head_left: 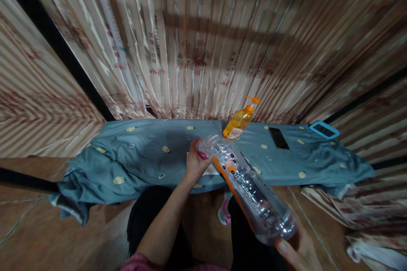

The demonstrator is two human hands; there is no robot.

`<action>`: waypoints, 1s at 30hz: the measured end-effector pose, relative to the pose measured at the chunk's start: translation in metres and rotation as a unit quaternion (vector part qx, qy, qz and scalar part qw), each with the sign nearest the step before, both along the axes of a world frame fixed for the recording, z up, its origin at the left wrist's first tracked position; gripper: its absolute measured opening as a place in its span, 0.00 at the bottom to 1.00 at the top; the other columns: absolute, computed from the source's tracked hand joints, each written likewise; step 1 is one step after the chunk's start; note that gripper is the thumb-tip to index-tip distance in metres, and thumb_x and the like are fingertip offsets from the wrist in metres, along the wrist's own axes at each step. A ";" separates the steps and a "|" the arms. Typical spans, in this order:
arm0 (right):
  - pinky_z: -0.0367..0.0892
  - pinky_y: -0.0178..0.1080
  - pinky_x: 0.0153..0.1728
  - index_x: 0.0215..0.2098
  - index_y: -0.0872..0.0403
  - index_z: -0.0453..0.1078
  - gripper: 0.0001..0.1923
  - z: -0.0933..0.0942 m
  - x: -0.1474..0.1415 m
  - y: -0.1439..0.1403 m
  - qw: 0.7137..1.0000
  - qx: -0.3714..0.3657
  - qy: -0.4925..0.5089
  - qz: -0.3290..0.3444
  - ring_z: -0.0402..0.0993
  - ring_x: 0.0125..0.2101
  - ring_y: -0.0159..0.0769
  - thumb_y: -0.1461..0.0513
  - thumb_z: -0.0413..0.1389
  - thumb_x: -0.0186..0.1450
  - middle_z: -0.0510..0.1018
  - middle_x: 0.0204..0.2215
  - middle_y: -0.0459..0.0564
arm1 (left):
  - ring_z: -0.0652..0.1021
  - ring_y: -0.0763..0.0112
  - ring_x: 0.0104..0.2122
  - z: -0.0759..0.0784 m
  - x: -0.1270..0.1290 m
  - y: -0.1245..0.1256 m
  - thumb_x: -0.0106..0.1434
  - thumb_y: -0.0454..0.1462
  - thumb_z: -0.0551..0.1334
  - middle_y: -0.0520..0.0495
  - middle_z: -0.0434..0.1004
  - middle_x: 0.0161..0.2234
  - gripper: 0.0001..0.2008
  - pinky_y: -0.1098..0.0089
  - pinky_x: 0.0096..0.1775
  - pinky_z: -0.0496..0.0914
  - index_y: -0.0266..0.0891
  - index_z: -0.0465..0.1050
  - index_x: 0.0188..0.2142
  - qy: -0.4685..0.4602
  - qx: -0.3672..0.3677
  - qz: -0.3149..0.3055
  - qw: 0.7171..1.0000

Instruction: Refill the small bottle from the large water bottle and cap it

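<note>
A clear plastic bottle (251,186) with an orange label lies tilted in front of me, its neck pointing away. My right hand (299,250) grips its base at the lower right. My left hand (196,161) is closed around the bottle's neck and cap end, thumb on top. Both hands hover over the near edge of a low table draped in blue-grey cloth (136,156).
An orange pump dispenser bottle (240,120) stands at the back of the cloth. A dark phone (279,138) lies to its right, and a blue-framed device (324,129) sits at the far right corner. Striped curtains hang behind. Folded papers (365,216) lie on the floor at right.
</note>
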State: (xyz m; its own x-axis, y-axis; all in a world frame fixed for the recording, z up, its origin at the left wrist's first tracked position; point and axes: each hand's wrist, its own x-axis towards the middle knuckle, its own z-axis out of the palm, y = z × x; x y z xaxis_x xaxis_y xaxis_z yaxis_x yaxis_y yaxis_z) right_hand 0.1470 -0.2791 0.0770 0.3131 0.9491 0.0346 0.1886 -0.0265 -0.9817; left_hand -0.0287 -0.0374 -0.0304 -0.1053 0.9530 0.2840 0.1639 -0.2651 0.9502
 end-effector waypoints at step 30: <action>0.78 0.47 0.50 0.61 0.50 0.75 0.40 -0.013 0.018 -0.001 0.997 -0.034 0.060 0.035 0.83 0.52 0.57 0.42 0.71 0.55 0.84 0.54 0.59 | 0.82 0.48 0.52 -0.006 0.001 0.002 0.42 0.44 0.81 0.39 0.80 0.52 0.43 0.48 0.55 0.77 0.41 0.67 0.56 -0.024 -0.003 -0.018 1.000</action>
